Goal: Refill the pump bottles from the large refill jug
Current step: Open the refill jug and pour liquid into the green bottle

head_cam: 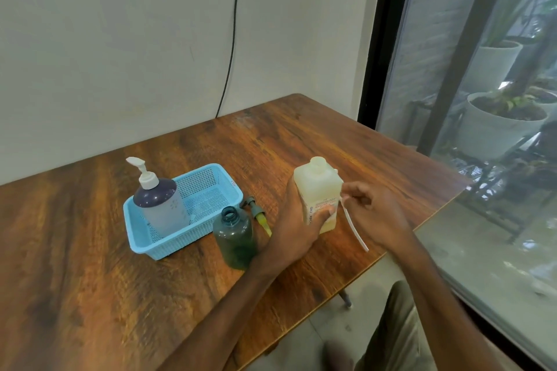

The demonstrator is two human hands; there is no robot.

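A pale yellow square bottle (316,190) stands uncapped on the wooden table (120,295). My left hand (297,229) grips its lower left side. My right hand (373,214) pinches a white pump tube (354,227) just right of the bottle; the tube slants down toward the table edge. A dark green bottle (235,238) stands open, without its pump, left of my left hand. Its green pump head (257,214) lies on the table behind it. A purple-and-clear pump bottle (161,205) with a white pump stands in the blue basket (211,187).
The table's right edge runs close to my right hand, with floor below. A glass window wall stands to the right. A black cable hangs down the back wall. No large jug is in view.
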